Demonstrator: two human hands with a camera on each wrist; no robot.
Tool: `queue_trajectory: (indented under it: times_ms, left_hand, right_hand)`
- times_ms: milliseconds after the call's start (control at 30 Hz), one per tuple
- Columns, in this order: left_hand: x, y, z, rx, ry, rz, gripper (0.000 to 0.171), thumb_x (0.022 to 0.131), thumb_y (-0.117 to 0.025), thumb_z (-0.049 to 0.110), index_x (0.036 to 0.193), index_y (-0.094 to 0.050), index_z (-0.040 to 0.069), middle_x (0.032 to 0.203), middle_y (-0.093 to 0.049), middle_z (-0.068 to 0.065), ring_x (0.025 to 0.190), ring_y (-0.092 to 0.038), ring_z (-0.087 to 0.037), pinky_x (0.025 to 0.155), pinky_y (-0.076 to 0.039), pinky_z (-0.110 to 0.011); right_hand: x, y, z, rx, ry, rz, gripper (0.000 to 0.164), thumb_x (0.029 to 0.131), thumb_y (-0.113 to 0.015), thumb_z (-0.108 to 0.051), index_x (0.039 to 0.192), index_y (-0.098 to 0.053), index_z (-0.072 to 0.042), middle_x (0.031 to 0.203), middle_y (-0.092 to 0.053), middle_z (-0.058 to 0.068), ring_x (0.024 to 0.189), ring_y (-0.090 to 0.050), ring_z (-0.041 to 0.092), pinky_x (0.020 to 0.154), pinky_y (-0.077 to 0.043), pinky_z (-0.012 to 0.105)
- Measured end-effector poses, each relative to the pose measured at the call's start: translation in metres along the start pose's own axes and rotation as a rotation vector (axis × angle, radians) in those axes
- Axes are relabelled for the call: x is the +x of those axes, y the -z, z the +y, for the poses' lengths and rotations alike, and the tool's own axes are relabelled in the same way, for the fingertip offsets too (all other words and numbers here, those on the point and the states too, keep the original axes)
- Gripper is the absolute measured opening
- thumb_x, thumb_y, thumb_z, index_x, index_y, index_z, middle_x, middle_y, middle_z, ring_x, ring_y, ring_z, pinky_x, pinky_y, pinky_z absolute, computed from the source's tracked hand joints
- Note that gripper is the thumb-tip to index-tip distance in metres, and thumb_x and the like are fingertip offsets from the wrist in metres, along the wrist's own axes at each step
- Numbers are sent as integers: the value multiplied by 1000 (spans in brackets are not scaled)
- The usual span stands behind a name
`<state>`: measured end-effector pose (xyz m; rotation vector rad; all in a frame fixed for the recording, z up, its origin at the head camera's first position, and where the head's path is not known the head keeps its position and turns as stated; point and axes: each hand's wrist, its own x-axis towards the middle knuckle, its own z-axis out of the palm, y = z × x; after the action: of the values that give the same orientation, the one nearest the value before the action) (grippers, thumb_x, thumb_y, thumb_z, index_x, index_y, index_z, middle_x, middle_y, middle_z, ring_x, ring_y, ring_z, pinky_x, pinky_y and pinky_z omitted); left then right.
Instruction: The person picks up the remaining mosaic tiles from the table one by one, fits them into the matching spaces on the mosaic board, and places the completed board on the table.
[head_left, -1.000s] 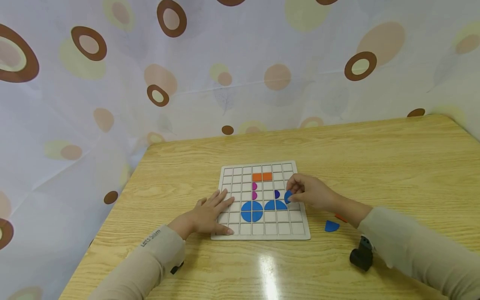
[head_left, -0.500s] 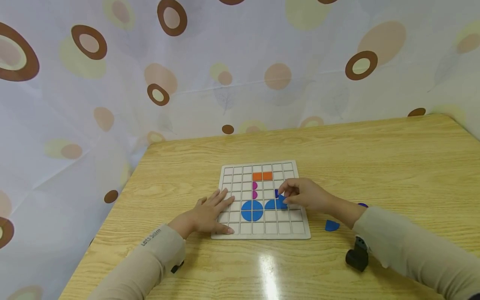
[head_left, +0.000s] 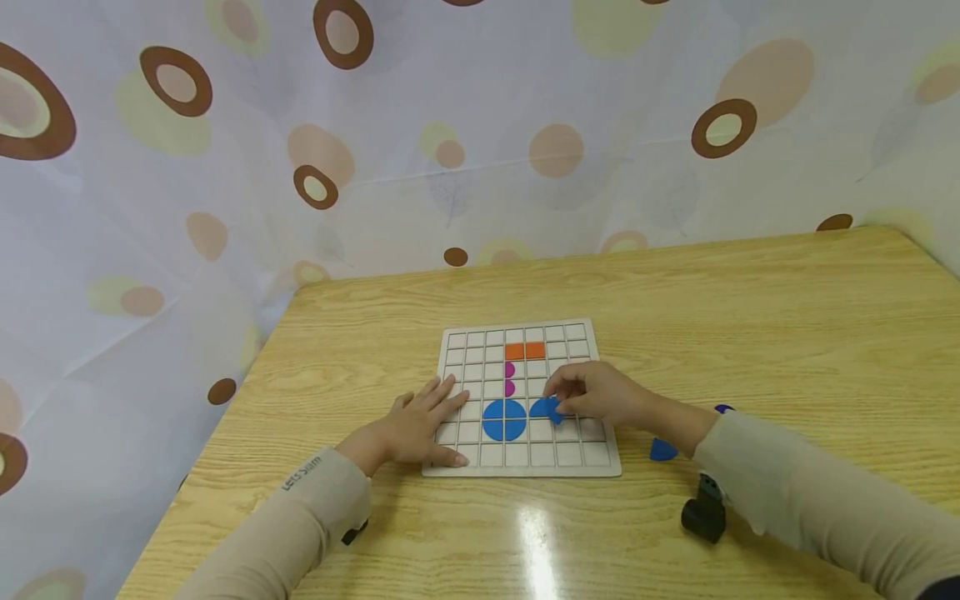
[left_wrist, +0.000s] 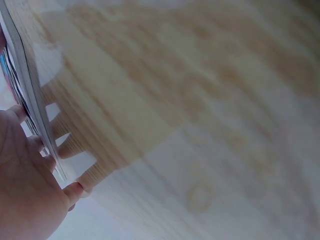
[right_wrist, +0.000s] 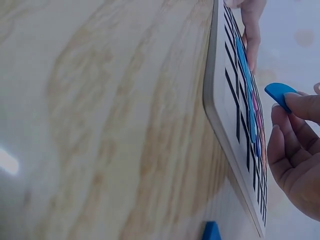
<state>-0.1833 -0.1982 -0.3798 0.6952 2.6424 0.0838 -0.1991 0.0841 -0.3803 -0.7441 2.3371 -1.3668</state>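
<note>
My right hand [head_left: 600, 392] pinches a blue quarter-circle piece [right_wrist: 278, 95] between thumb and fingers, held just above the white grid board [head_left: 480, 460]. Fingers spread, my left hand [head_left: 420, 425] rests on the board's left side. A full blue circle of quarter pieces [head_left: 504, 420] lies on the grid, and a blue quarter piece [head_left: 538, 407] sits to its right, close to the held one. Farther up are two orange squares [head_left: 524, 351] and two magenta half-circles [head_left: 510, 378]. The small dark blue half-circle seen earlier is hidden behind my right hand in the head view.
Another blue quarter piece [head_left: 663, 450] lies on the wooden table [head_left: 420, 533] right of the board. A dark purple piece [head_left: 723, 409] shows partly beside my right sleeve. A patterned curtain [head_left: 480, 125] hangs behind the table.
My right hand has moved left over the board with the blue piece, from the right-hand columns toward the blue pieces in the middle. My left hand has stayed where it was.
</note>
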Motion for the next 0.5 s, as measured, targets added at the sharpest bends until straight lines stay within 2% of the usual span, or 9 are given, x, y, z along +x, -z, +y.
queue_trajectory:
  times_ms: [200,500]
  left_hand:
    - [0,0,0,4,-2,2,88,72,-52,62,140,-13,22,144,1,-3,129,5,-21,98,-9,-49]
    - [2,0,0,3,6,-7,88,72,-53,61,140,-13,23,144,2,-3,129,5,-21,98,-9,-49]
  right_hand:
    - [2,-4,-2,-20,1,-35,13,78,-59,2,89,-62,-5,78,-53,2,75,-47,17,67,-42,28]
    - [5,-11,-1,-51,32,-44,13,76,-60,2,86,-61,-6,76,-54,0,74,-48,15,67,-43,27]
